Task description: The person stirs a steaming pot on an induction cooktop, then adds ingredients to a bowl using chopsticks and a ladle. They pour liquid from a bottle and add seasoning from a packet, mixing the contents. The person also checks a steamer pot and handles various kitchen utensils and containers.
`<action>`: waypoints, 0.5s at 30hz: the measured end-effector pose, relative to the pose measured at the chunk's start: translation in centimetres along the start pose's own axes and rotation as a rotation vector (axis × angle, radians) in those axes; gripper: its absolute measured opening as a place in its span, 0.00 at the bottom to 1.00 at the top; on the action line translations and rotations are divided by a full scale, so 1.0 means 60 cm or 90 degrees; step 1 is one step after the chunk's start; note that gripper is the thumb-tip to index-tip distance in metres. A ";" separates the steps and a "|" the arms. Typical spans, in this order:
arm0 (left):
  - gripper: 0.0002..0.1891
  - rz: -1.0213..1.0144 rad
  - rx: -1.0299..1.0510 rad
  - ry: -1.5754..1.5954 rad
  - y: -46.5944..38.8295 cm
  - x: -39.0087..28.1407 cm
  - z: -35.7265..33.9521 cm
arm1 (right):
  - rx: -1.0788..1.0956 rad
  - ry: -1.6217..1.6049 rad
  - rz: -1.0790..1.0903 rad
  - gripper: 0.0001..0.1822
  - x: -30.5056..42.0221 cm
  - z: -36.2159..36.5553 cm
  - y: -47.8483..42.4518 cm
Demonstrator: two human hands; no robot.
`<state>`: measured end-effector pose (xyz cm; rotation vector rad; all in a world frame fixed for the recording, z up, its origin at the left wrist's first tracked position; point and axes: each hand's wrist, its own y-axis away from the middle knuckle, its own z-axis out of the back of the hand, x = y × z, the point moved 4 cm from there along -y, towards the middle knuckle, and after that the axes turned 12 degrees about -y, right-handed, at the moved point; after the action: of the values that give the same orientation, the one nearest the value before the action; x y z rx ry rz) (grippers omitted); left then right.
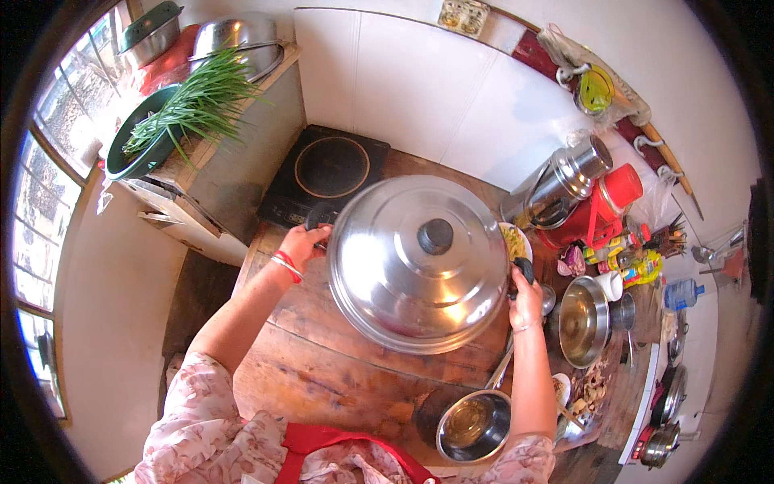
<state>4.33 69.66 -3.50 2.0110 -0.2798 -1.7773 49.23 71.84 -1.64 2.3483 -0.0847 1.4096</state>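
Between my hands is a large round pot, covered by a domed stainless steel lid point(399, 278) with a black knob point(435, 236). My left hand point(304, 245) grips the black side handle at the pot's left. The opposite black handle point(523, 272) is in the grip of my right hand point(526, 300). The lid hides most of the pot's body and whatever is inside. Beyond the pot, up and to the left, lies a flat black induction cooktop point(332, 166) with a ring marked on its surface.
A wooden table point(314, 369) bears a steel bowl point(474, 426), a steel basin point(584, 322), a ladle, a plate of food point(514, 243), vacuum flasks point(614, 193) and several bottles point(642, 268). Green stalks point(199, 109) overhang a green basin point(136, 166) on the cabinet at left.
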 end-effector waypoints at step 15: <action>0.05 -0.036 -0.160 0.060 -0.174 -0.032 0.259 | 0.208 0.053 -0.052 0.07 -0.157 -0.342 -0.211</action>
<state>-12.62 76.76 -7.70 1.9302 0.0299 -1.6530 30.68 89.56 -5.12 2.5097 0.2813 1.5780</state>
